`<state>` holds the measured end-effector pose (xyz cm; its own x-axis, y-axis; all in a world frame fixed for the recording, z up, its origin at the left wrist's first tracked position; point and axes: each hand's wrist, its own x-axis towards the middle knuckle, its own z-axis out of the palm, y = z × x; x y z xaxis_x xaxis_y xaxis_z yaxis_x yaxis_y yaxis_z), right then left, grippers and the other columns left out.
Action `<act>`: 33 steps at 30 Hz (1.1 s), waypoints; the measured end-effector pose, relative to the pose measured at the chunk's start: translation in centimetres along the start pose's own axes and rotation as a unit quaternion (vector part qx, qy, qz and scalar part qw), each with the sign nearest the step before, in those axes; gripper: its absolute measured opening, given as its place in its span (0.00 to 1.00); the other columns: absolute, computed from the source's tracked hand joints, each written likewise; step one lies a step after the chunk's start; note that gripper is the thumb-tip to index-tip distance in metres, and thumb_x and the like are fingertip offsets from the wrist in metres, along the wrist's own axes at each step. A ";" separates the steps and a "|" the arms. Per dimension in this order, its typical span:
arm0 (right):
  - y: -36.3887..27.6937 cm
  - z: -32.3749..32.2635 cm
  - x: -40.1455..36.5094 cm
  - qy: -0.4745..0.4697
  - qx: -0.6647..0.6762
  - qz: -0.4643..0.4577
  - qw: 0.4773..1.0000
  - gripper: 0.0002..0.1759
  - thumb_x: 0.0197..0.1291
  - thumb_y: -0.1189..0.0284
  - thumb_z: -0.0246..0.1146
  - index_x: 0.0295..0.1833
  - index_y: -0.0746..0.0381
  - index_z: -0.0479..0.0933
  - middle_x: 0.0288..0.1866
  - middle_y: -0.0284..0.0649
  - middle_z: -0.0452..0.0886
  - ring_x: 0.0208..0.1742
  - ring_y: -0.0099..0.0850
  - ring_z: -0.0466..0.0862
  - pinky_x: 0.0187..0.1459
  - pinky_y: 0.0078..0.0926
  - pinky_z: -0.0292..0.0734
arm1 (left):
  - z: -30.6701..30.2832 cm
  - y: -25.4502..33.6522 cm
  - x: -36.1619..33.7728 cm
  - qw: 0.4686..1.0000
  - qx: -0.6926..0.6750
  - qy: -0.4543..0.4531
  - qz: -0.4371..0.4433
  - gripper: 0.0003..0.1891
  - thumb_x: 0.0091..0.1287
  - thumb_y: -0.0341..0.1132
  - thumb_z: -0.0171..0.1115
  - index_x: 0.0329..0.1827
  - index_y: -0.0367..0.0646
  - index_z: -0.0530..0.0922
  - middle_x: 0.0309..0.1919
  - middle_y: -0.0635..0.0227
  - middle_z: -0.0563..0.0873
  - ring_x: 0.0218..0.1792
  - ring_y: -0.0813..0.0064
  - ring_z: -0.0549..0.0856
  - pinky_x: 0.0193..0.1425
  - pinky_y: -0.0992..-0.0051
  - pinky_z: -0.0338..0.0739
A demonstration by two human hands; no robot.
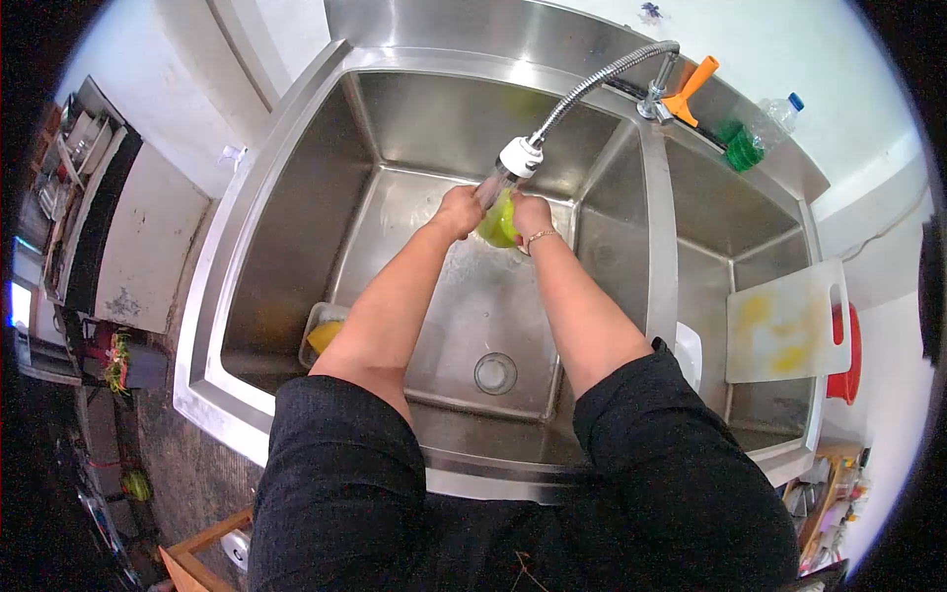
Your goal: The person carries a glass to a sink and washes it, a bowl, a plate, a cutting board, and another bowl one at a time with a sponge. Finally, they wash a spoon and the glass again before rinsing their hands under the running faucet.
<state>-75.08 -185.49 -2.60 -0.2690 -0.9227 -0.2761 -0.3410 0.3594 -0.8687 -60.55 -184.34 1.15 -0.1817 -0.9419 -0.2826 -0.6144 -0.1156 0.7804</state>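
Observation:
Both my hands are together over the large sink basin, beneath the faucet's white spray head (521,158). Water streams from it onto a shiny, rounded lime-green item (501,225), whose exact kind I cannot make out. My right hand (532,215), with a bracelet at the wrist, is closed on its right side. On the left side, my left hand (460,211) has its fingers curled against the item in the water. Its fingertips are partly hidden by the stream.
A drain (495,374) lies in the basin floor. Left, a container holds something yellow (324,336), partly behind my forearm. The smaller basin has a stained white cutting board (787,324) and a white dish (688,355). A green-bottomed plastic bottle (762,133) lies near the orange-handled tool (692,91).

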 end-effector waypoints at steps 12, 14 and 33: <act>-1.0 0.8 -0.8 -0.065 -0.152 -0.218 0.962 0.14 0.58 0.69 0.52 0.43 0.66 0.77 0.48 0.56 0.78 0.49 0.50 0.79 0.49 0.44 0.73 | -0.4 -0.1 -0.8 0.929 -0.353 0.106 -0.031 0.11 0.66 0.35 0.51 0.41 0.37 0.77 0.17 0.64 0.76 0.12 0.73 0.73 0.14 0.71 0.70; -1.2 1.2 -1.0 -0.145 -0.146 -0.169 0.964 0.14 0.57 0.69 0.52 0.42 0.66 0.77 0.46 0.52 0.79 0.47 0.47 0.80 0.46 0.45 0.74 | -1.0 0.2 -0.6 0.935 -0.335 0.109 -0.040 0.18 0.68 0.44 0.50 0.41 0.36 0.77 0.19 0.64 0.77 0.11 0.73 0.73 0.14 0.71 0.69; -4.5 -0.5 -4.5 -0.273 -0.001 0.007 0.962 0.19 0.59 0.57 0.56 0.22 0.59 0.72 0.19 0.33 0.69 0.21 0.25 0.68 0.21 0.27 0.60 | -1.8 1.0 -1.5 0.969 -0.107 0.222 -0.029 0.17 0.61 0.43 0.60 0.29 0.35 0.80 0.25 0.56 0.83 0.25 0.68 0.80 0.33 0.69 0.73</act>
<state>-72.76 -182.87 2.80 0.2391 -0.8531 -0.4638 -0.3430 0.3726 -0.8623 -59.51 -183.61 3.37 0.2264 -0.9690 -0.0989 -0.4319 -0.1908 0.8815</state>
